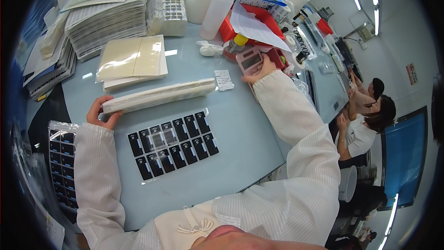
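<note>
My left hand (104, 115) grips the left end of a long, thick stack of white sheets (159, 97), which stands on its long edge on the table. At the back right, my right hand (264, 69) is closed on a pink handheld device with a small grey screen (250, 61); whether it is a calculator or a timer I cannot tell. In front of the stack lies a clear sheet of black rectangular pieces (173, 144) in two rows. A small printed white label (224, 79) lies between the stack and the device.
Cream sheets (132, 60) lie behind the stack, below tall paper piles (108, 25). A squeeze bottle (217, 11), a yellow-capped bottle (238, 41) and a red tray (259, 16) stand at the back. Another black-piece sheet (62, 166) is at left. Other people (363, 129) sit at right.
</note>
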The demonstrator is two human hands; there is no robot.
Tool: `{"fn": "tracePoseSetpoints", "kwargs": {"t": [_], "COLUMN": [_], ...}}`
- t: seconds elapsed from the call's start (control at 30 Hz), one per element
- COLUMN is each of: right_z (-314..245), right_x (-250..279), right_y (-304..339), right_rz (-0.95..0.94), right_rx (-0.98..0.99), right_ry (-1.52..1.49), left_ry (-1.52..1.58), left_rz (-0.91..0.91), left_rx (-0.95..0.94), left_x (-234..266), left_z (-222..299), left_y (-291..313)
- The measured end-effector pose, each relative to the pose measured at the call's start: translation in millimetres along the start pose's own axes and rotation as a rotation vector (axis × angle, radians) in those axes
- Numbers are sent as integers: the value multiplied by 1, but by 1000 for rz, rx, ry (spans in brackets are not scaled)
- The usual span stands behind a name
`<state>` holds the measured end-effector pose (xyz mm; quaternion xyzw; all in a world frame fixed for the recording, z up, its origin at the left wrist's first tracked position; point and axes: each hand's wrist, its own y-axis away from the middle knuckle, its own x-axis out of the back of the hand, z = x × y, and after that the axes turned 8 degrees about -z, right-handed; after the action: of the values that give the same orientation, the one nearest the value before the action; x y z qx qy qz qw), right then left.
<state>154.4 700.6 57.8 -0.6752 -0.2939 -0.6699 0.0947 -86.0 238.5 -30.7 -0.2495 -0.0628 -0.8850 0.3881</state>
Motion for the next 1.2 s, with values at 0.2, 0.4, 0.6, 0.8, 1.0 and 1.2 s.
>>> {"fn": "tracePoseSetpoints", "kwargs": {"t": [0.2, 0.4, 0.6, 0.8, 1.0, 1.2], "right_z": [-4, -48, -60, -56, -66, -60], "right_x": [13, 9, 12, 15, 13, 2], "right_y": [11, 24, 33, 24, 25, 30], "right_rz": [19, -44, -90, -139, -121, -206], "right_rx": [2, -44, -69, -129, -113, -95], "right_ry": [-321, 95, 252, 115, -142, -97], "left_ry": [7, -1, 11, 40, -1, 9], "left_rz": [-5, 3, -8, 16, 28, 0], "left_rx": [31, 19, -11, -18, 3, 27], "left_x": [-2, 0, 0, -2, -2, -1], "left_z": [3, 1, 1, 0, 2, 4], "left_y": [-1, -1, -1, 0, -1, -1]}}
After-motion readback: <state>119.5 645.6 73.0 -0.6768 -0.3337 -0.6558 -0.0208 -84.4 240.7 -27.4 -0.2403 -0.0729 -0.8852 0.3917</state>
